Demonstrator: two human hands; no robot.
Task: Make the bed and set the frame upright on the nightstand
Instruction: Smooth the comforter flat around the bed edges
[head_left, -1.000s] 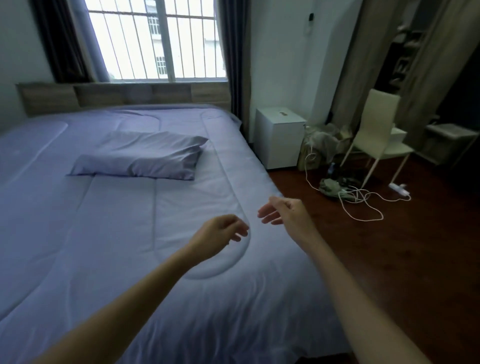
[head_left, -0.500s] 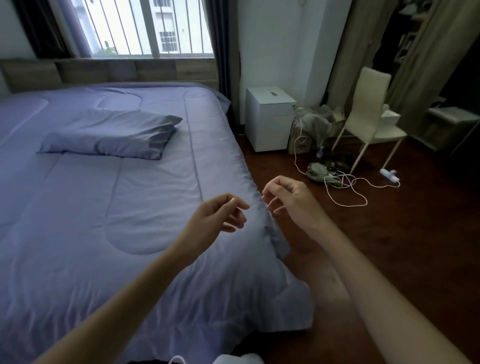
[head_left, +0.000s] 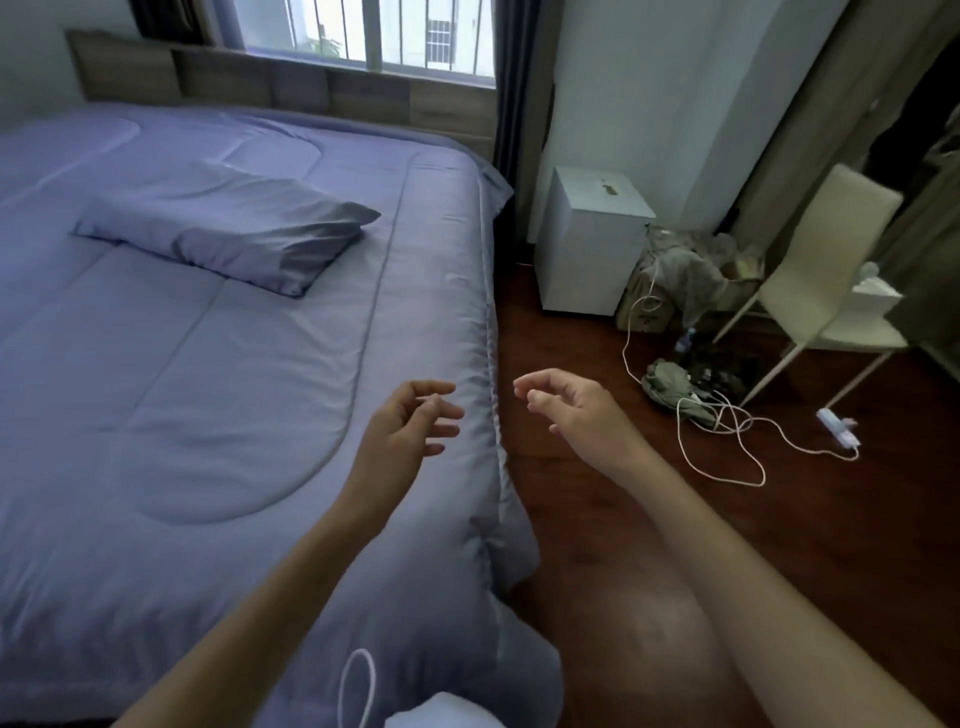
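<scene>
Head view: blanket (head_left: 208, 415) lay smooth on bed (head_left: 260, 88) w/ pillow (head_left: 223, 228) near head end, so making looked approx done. Left hand (head_left: 400, 436) hovered over bed's side edge, right hand (head_left: 576, 415) just off it; both grips loose, holding nothing. Nightstand (head_left: 587, 260) stood beside bed's head end; small dark thing flat on top, prob. the frame (head_left: 609, 188), not yet upright.

Bare forearms (head_left: 322, 566) carry the left hand (head_left: 400, 431) and right hand (head_left: 576, 410); a white garment (head_left: 441, 713) with looped cord (head_left: 372, 675) shows below.
</scene>
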